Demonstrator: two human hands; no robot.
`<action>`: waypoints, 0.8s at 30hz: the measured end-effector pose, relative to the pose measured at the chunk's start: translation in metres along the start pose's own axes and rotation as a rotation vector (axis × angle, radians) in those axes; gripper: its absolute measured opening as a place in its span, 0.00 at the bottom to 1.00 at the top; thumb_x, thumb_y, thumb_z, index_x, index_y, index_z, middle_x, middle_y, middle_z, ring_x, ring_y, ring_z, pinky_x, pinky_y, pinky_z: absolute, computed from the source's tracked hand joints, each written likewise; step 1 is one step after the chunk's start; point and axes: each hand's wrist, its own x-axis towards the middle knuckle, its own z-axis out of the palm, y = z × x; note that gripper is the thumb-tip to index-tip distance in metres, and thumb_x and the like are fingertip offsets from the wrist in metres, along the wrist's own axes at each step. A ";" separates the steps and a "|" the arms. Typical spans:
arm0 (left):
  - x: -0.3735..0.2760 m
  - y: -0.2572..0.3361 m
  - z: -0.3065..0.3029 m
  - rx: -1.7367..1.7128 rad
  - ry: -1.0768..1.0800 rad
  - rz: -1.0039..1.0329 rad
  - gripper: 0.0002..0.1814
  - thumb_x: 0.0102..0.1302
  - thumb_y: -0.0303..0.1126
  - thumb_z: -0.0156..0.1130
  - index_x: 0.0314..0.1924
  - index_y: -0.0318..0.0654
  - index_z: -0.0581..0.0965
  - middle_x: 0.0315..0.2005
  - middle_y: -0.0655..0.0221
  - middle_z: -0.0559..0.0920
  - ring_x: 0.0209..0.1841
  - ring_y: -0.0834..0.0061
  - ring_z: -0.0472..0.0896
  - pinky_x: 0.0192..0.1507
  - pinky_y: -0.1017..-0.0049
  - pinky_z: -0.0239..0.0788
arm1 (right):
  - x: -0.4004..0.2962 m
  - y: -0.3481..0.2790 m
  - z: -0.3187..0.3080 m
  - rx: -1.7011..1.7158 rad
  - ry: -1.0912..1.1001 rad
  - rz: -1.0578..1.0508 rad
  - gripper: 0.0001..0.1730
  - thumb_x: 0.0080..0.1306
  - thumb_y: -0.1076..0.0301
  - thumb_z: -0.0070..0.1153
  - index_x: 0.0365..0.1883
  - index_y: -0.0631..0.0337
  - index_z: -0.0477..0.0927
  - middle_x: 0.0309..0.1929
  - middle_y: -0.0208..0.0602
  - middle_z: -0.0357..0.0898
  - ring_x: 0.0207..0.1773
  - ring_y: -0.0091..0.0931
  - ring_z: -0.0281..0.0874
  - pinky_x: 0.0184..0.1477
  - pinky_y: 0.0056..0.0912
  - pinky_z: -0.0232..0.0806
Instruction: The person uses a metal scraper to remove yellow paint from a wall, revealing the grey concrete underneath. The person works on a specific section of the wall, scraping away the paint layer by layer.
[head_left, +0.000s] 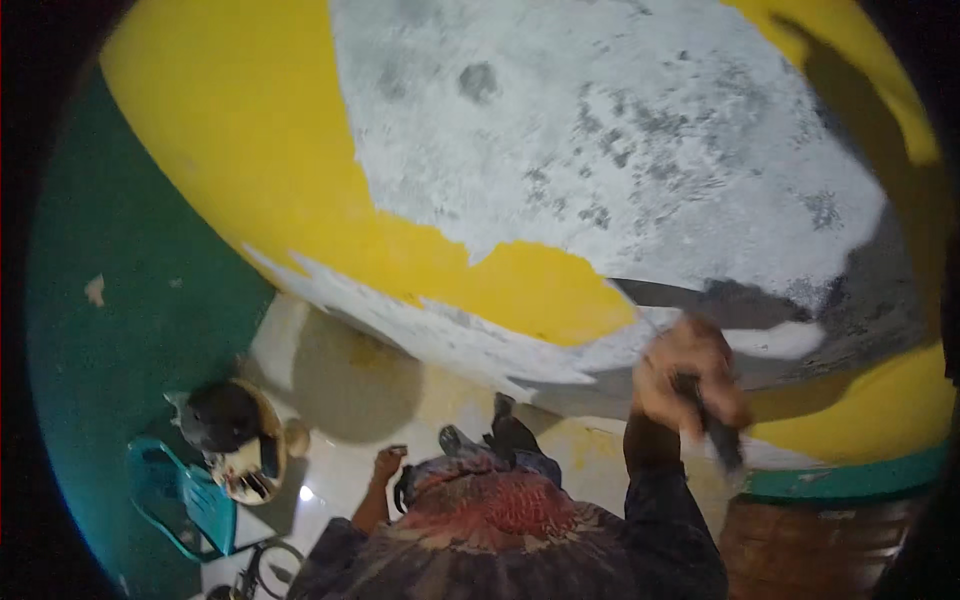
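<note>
My right hand (690, 375) is closed around the dark handle (720, 431) of a scraper-like tool and is blurred. Its thin blade (651, 321) points up and left, its tip at or near the torn edge of the yellow paint (555, 289). Around that edge the wall shows a bare whitish-grey surface (540, 150) with dark mottled patches. Low beside my body, my left hand (389, 461) has its fingers curled. It looks small and dim, so I cannot tell whether something is in it.
At the left, a turquoise plastic chair (202, 510) stands near a round container (274, 450) with a dark item and other things on it. A bicycle wheel (279, 568) shows at the bottom. Left lies a green wall (127, 315); brown tiles (817, 547) are low right.
</note>
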 end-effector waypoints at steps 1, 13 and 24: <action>0.000 0.001 0.002 0.129 -0.002 -0.064 0.15 0.57 0.41 0.60 0.44 0.47 0.81 0.38 0.60 0.83 0.43 0.65 0.80 0.47 0.66 0.70 | -0.001 0.003 0.006 -0.051 -0.040 0.045 0.29 0.61 0.31 0.31 0.32 0.51 0.58 0.15 0.30 0.66 0.18 0.26 0.65 0.31 0.33 0.66; -0.027 -0.004 0.025 0.104 0.106 0.098 0.15 0.55 0.38 0.62 0.43 0.45 0.81 0.34 0.60 0.83 0.38 0.72 0.81 0.41 0.71 0.72 | 0.014 0.017 0.020 0.315 -0.161 -0.292 0.30 0.65 0.33 0.26 0.33 0.53 0.58 0.09 0.29 0.58 0.09 0.22 0.55 0.14 0.23 0.55; -0.045 0.003 0.020 -0.051 0.110 -0.221 0.14 0.57 0.40 0.59 0.42 0.46 0.81 0.34 0.61 0.83 0.39 0.68 0.82 0.45 0.70 0.71 | 0.008 0.003 0.020 0.175 -0.014 -0.165 0.27 0.62 0.32 0.29 0.37 0.48 0.54 0.17 0.32 0.64 0.13 0.25 0.60 0.21 0.31 0.61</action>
